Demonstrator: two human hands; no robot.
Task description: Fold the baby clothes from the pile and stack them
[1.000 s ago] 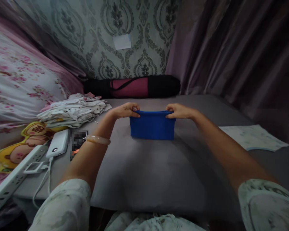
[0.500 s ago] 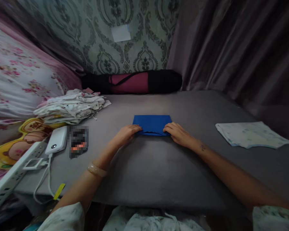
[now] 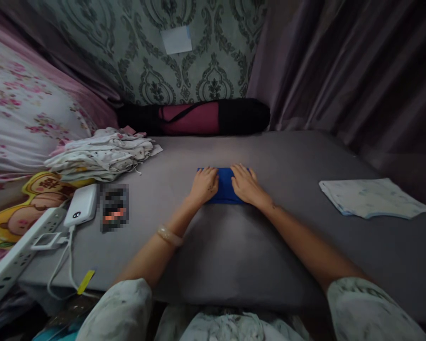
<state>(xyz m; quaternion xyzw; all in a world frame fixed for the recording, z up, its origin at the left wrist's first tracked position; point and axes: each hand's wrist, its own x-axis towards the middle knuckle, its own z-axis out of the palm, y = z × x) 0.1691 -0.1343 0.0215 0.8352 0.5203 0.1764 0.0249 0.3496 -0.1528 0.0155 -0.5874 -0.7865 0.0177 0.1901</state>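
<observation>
A folded blue cloth point(image 3: 225, 186) lies flat near the middle of the grey-covered surface point(image 3: 234, 255). My left hand point(image 3: 205, 184) rests palm down over its left part, fingers stretched toward the far edge. Over the right part lies my right hand point(image 3: 245, 183), also flat with its fingers extended. A strip of blue shows between the two hands; the cloth's sides are mostly hidden under them.
At right lies a folded pale garment point(image 3: 372, 198). Rumpled clothes point(image 3: 102, 154) are piled at left, near a white power bank point(image 3: 80, 206), a power strip point(image 3: 24, 253) and a blurred-out dark object point(image 3: 114, 208). A black and maroon long bag point(image 3: 195, 118) lines the back.
Both hands have moved from gripping the cloth's near corners to lying flat on top of it, closer together. The cloth's near edge looks straighter now.
</observation>
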